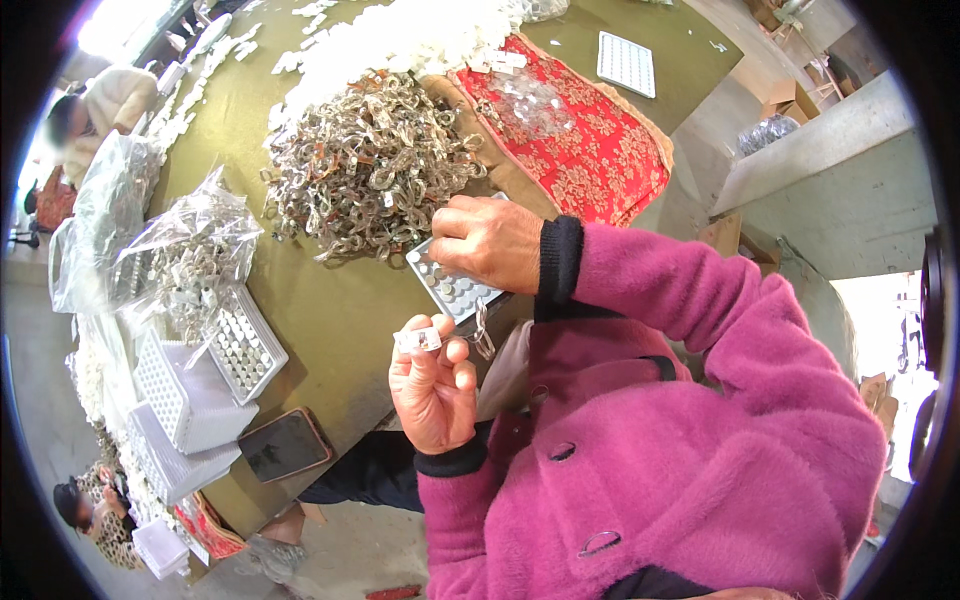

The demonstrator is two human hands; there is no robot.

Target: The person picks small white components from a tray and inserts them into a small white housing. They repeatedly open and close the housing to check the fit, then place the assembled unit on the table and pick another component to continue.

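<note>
My left hand is closed, pinching a small clear plastic piece between thumb and fingers. Beside those fingers a shiny looped band hangs; whether it joins the plastic piece I cannot tell. My right hand reaches over a white tray with round pockets, several filled with small round metallic pieces. Its fingers curl down at the tray, and what they grip is hidden. Just beyond the tray rises a big heap of looped, shiny bands in silver, clear and brown.
Left on the green table lie a dark phone, stacked white trays, a filled tray and clear bags. Many white pieces spread behind the heap. A red floral cloth lies right. Two other people sit leftward.
</note>
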